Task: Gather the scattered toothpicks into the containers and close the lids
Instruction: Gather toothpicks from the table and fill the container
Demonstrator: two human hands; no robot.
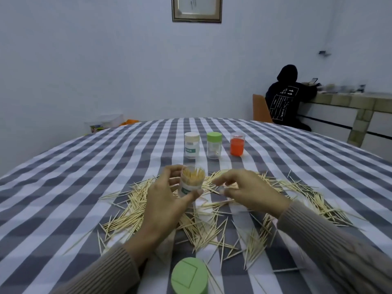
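The left hand (163,200) wraps its fingers (172,174) and thumb around a clear toothpick jar (192,180), holding it upright just above the table; the jar is open at the top and packed nearly full with toothpicks standing on end. The right hand (244,190) hovers beside the jar's mouth, fingers loosely curled; it is motion-blurred, so I cannot tell whether it pinches any toothpicks.

Beneath and around both hands, the scattered toothpicks (212,225) lie in a wide loose ring on the checked tablecloth (63,177), thick on the left, near side and right. A green lid (189,275) sits near the table's front edge, apart from the jar; it looks like the held jar's cap, though that is a guess.

Farther back stand three more containers in a row: a labelled jar with a white lid (192,145), lid on, contents hard to read; a clear jar with a green lid (214,145), closed and seemingly almost empty; and an orange container (237,144), whose top I cannot judge.

By my reading, the task is well short of halfway: one jar is nearly filled but uncapped, most toothpicks remain loose, and at least one other jar looks still to be filled
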